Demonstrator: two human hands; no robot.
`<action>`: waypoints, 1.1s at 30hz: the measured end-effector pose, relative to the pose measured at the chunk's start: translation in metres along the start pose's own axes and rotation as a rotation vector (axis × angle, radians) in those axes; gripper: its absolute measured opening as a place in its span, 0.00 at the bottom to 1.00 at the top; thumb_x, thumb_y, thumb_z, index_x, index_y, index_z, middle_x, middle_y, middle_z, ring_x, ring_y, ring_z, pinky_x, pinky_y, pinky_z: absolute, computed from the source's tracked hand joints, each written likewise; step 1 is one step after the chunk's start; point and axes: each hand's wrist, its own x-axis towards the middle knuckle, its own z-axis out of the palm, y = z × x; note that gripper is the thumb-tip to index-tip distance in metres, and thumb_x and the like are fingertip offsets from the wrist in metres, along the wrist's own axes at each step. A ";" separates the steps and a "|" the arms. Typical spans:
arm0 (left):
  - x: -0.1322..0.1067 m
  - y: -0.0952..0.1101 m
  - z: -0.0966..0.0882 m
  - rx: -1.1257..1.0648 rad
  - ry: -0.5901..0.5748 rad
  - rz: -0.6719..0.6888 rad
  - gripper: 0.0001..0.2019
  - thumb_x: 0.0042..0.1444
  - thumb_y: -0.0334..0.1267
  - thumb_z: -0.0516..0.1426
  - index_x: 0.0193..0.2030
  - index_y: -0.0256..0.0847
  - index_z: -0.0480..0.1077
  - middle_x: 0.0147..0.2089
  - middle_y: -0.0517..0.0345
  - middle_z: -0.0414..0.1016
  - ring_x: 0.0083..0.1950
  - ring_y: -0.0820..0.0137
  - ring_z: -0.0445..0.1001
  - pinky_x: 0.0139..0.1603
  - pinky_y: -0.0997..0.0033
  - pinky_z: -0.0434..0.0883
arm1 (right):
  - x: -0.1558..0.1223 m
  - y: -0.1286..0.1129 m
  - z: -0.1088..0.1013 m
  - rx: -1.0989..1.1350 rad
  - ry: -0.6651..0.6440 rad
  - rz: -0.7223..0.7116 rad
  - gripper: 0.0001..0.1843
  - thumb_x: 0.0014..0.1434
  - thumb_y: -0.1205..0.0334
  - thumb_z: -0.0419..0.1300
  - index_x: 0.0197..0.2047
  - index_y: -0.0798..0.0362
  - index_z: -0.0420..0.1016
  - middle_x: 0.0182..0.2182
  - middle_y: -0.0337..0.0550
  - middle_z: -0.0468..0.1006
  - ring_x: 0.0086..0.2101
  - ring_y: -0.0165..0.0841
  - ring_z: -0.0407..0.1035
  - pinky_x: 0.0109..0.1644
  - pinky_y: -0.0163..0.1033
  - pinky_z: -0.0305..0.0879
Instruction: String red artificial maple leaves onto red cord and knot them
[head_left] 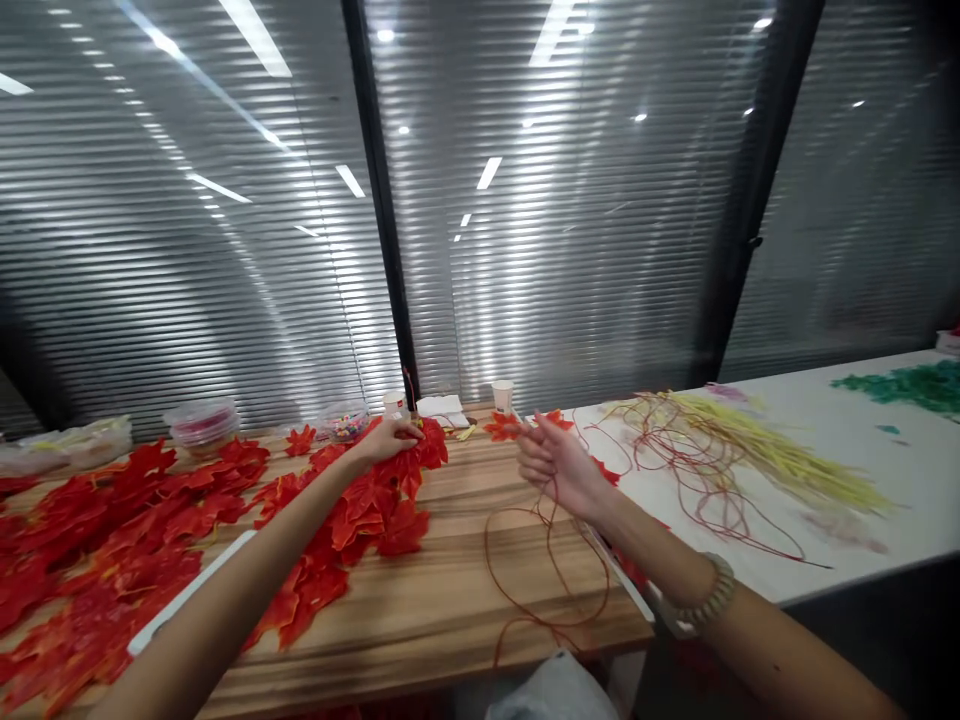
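Note:
My left hand (pixel 391 440) is over a heap of red artificial maple leaves (pixel 367 510), its fingertips pinched on a red maple leaf (pixel 429 447) at the heap's right edge. To the right, above the wooden table (pixel 450 610), my right hand (pixel 559 462) has its fingers curled and pinched round a thin red cord (pixel 551 535). That cord hangs from the hand and loops loosely down over the table's front edge. Beyond the right hand's fingertips lies an orange-red leaf (pixel 501 427), apart from the heap.
More red leaves (pixel 142 540) spread across the left side, with a white strip (pixel 191 590) among them. Plastic tubs (pixel 201 425) and a paper cup (pixel 502 396) stand at the back. A white table (pixel 795 420) carries tangled red cords (pixel 697 450), yellow strands (pixel 795 455) and green pieces (pixel 911 385).

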 end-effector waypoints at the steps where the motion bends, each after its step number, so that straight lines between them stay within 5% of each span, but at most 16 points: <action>1: -0.002 -0.009 -0.002 -0.011 0.023 0.002 0.14 0.28 0.32 0.66 0.27 0.38 0.73 0.20 0.60 0.70 0.23 0.71 0.67 0.26 0.74 0.62 | 0.005 -0.007 -0.008 0.013 0.014 -0.057 0.16 0.58 0.54 0.51 0.37 0.58 0.70 0.15 0.28 0.44 0.15 0.22 0.38 0.15 0.27 0.43; 4: 0.001 -0.030 -0.001 -0.060 0.125 0.018 0.22 0.32 0.42 0.65 0.37 0.37 0.70 0.21 0.62 0.69 0.23 0.71 0.67 0.27 0.72 0.63 | 0.027 -0.026 -0.021 0.069 0.053 -0.202 0.10 0.55 0.64 0.52 0.39 0.57 0.70 0.17 0.30 0.49 0.16 0.23 0.45 0.16 0.27 0.50; 7: 0.010 -0.053 0.017 -0.133 0.270 0.074 0.23 0.36 0.53 0.61 0.34 0.36 0.66 0.26 0.59 0.69 0.28 0.71 0.68 0.32 0.72 0.64 | 0.058 -0.023 -0.020 0.136 0.070 -0.297 0.12 0.48 0.75 0.54 0.37 0.55 0.69 0.19 0.31 0.56 0.17 0.21 0.51 0.18 0.26 0.55; 11: 0.012 -0.095 0.054 -0.196 0.434 0.117 0.25 0.40 0.60 0.54 0.30 0.36 0.63 0.28 0.58 0.68 0.31 0.69 0.68 0.35 0.70 0.64 | 0.092 0.022 -0.022 0.198 0.153 -0.351 0.14 0.45 0.76 0.58 0.36 0.52 0.68 0.23 0.31 0.63 0.17 0.19 0.54 0.18 0.24 0.56; 15: 0.001 -0.126 0.072 -0.156 0.464 0.122 0.20 0.46 0.55 0.52 0.29 0.37 0.66 0.30 0.55 0.70 0.34 0.66 0.68 0.39 0.68 0.63 | 0.099 0.078 -0.038 0.199 0.275 -0.221 0.12 0.43 0.73 0.63 0.32 0.54 0.69 0.24 0.35 0.70 0.17 0.19 0.58 0.19 0.24 0.60; 19: -0.008 -0.122 0.072 -0.078 0.432 0.140 0.14 0.50 0.45 0.52 0.39 0.39 0.68 0.39 0.52 0.72 0.46 0.64 0.67 0.49 0.67 0.59 | 0.089 0.101 -0.049 0.191 0.340 -0.140 0.10 0.41 0.72 0.66 0.30 0.57 0.70 0.29 0.40 0.74 0.20 0.19 0.63 0.23 0.23 0.64; 23: -0.015 -0.108 0.080 0.077 0.274 0.214 0.19 0.54 0.40 0.51 0.52 0.38 0.58 0.29 0.58 0.71 0.34 0.66 0.70 0.43 0.66 0.62 | 0.084 0.104 -0.045 0.169 0.316 -0.060 0.08 0.44 0.69 0.65 0.29 0.58 0.71 0.29 0.41 0.74 0.20 0.19 0.63 0.20 0.22 0.62; 28: -0.025 -0.105 0.089 0.164 0.160 0.213 0.32 0.53 0.38 0.52 0.62 0.34 0.42 0.27 0.60 0.71 0.32 0.68 0.70 0.41 0.68 0.63 | 0.081 0.103 -0.045 0.174 0.260 -0.009 0.06 0.44 0.71 0.64 0.27 0.58 0.71 0.24 0.37 0.72 0.17 0.17 0.57 0.15 0.21 0.55; 33: -0.027 -0.104 0.091 0.175 0.109 0.201 0.38 0.52 0.39 0.53 0.64 0.32 0.35 0.22 0.65 0.66 0.25 0.70 0.64 0.32 0.73 0.62 | 0.073 0.090 -0.042 0.176 0.164 0.005 0.15 0.45 0.77 0.61 0.38 0.56 0.71 0.38 0.44 0.75 0.30 0.23 0.69 0.24 0.23 0.65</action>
